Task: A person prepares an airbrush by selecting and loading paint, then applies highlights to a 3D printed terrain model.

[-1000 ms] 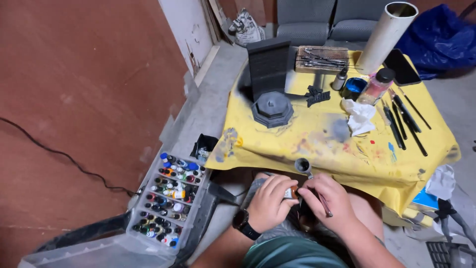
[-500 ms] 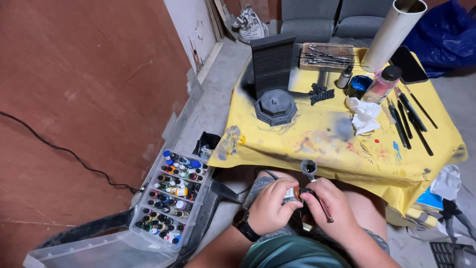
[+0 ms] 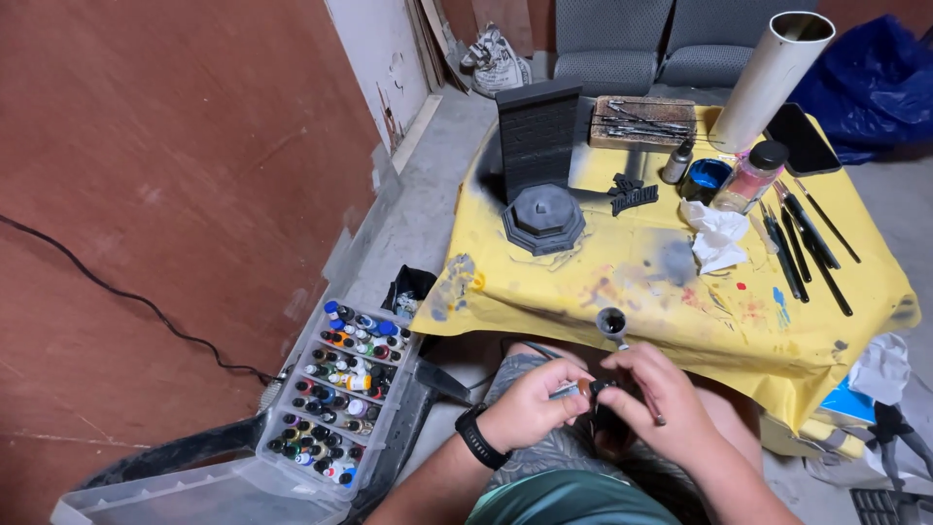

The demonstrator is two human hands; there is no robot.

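Observation:
My left hand [image 3: 530, 405], with a black watch on its wrist, pinches a small paint bottle with an orange neck [image 3: 573, 390] over my lap. My right hand [image 3: 653, 399] meets it at the bottle's black cap and also grips an airbrush [image 3: 616, 330], whose open metal cup points up just below the table's front edge. Both hands are closed and touch each other. A thin brush-like handle sticks out under my right fingers.
A low table with a paint-stained yellow cloth [image 3: 583, 292] carries a dark grey tower model [image 3: 540, 160], a crumpled tissue [image 3: 717, 238], several black brushes [image 3: 802, 243], a jar [image 3: 748, 177] and a white tube [image 3: 773, 78]. An open clear case of paint bottles [image 3: 340, 389] lies on the floor at my left.
The view has shifted slightly. My hands have stayed together over my lap, turning at the small bottle's cap; the airbrush cup stays just below the table edge.

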